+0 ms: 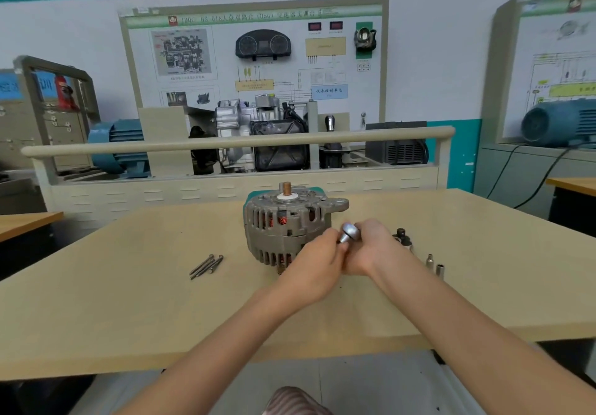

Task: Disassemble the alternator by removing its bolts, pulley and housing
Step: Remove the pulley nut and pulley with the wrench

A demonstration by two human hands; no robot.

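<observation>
Three bolts (206, 266) left, sockets (434, 264) right

The alternator (283, 224) has a grey, matt cast metal housing; copper wire shows through its slots. The long bolts (206, 266) and sockets (433, 264) are shiny smooth metal. The table (129, 285) is pale, matt, wood-look laminate.

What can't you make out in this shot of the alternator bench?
Head view only:
- Lower right side of the alternator: hidden behind the left hand.
- Ratchet tool: handle hidden inside both hands; right hand covers it.
- Dark parts behind the right hand: partly hidden, too small to identify.
- Long bolts: count unclear, overlapping.
</observation>
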